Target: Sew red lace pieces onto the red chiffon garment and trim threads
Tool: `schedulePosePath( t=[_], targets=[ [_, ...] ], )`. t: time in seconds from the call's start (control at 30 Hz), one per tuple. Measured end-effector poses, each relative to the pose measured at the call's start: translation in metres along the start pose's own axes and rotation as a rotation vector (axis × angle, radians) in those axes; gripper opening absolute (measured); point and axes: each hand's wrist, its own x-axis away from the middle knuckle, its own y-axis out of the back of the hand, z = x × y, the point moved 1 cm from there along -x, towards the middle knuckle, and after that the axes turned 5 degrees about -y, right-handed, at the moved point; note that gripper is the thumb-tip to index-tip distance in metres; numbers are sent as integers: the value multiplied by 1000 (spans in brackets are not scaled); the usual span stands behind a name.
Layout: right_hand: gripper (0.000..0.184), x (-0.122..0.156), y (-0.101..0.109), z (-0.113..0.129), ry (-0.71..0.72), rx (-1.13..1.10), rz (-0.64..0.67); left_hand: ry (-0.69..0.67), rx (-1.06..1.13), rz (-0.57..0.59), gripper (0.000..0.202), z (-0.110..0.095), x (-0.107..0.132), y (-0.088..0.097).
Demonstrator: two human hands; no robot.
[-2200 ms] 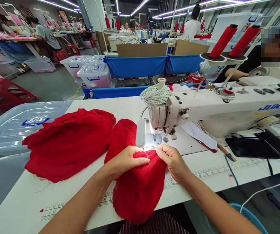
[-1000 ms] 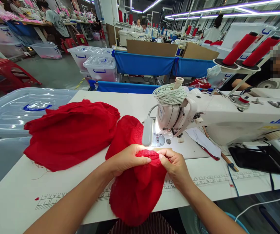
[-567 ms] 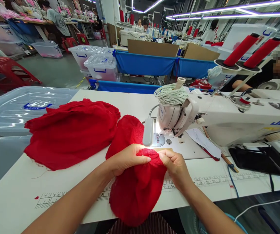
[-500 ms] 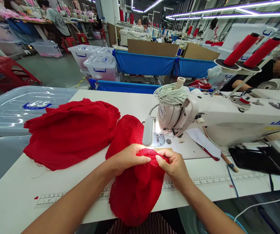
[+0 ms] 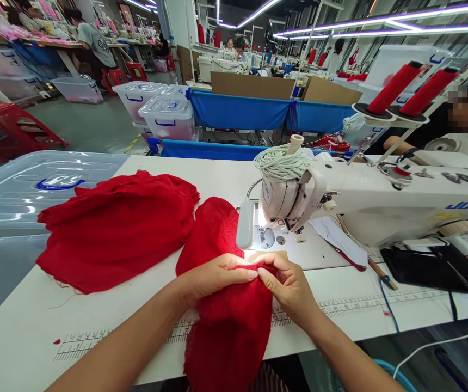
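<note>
Red fabric (image 5: 234, 326), bunched midway, upper part flat on white tabletop (image 5: 22, 321), lower end overhanging

Partly covered, partly cut off
The left hand (image 5: 217, 276) and right hand (image 5: 286, 279) hide some red cloth (image 5: 234, 332), cropped below; the sewing machine (image 5: 381, 185) is cropped rightward; marks on the paper (image 5: 339, 238) are unreadably small.

You are in a sewing workshop. Just beyond your right hand (image 5: 287, 283) stands a white JUKI sewing machine (image 5: 381, 190), two red thread cones (image 5: 394, 87) rising behind it. A ruler scale (image 5: 340, 307) is printed along the worktable (image 5: 17, 337) beneath your hands. A heap of red fabric (image 5: 119, 228) lies left of your left hand (image 5: 217, 277). Far ahead of both hands, more sewing machines (image 5: 226, 66), co-workers (image 5: 95, 43) and plastic storage boxes (image 5: 166, 114) fill the floor under strip lights (image 5: 258, 13).
</note>
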Motion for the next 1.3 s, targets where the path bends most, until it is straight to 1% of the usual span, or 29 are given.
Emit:
schedulePosePath(
  t=[0.07,0.13,0.2,0.23,0.27,0.37,0.43,0.6,0.7,0.77,0.87,0.97,1.03,1.17,1.3],
  targets=[
    [18,-1,2,-5,-50,-17,-73,-9,68,-8,24,3,-1,-2],
    [24,-1,5,-9,-72,-15,-208,-51,136,-49,24,5,-3,-3],
    [20,2,9,-9,-23,35,-358,-87,176,-92,23,7,-5,-6],
    [16,4,11,-7,7,74,-404,-100,183,-104,23,8,-6,-7],
    [14,7,11,-4,25,116,-413,-112,186,-109,24,8,-7,-9],
    [14,15,9,3,13,230,-311,-138,189,-102,24,10,-9,-14],
    [16,18,5,6,-18,290,-279,-148,186,-105,24,11,-9,-17],
    [21,17,-4,8,-129,376,-363,-163,171,-134,21,14,-7,-22],
    [18,15,-7,8,-166,432,-367,-174,236,-160,15,17,-8,-23],
    [15,15,-7,8,-163,426,-348,-171,289,-165,12,18,-10,-24],
    [19,17,-6,7,-133,379,-347,-164,324,-155,13,20,-11,-26],
    [17,17,-6,6,-112,374,-384,-156,319,-156,14,21,-11,-27],
    [15,17,-7,5,-110,394,-405,-155,306,-179,16,21,-10,-27],
    [13,18,-10,3,-118,428,-397,-189,273,-235,16,23,-11,-29],
    [18,21,-12,-2,-113,432,-371,-204,270,-205,14,29,-14,-33]
  ],
)
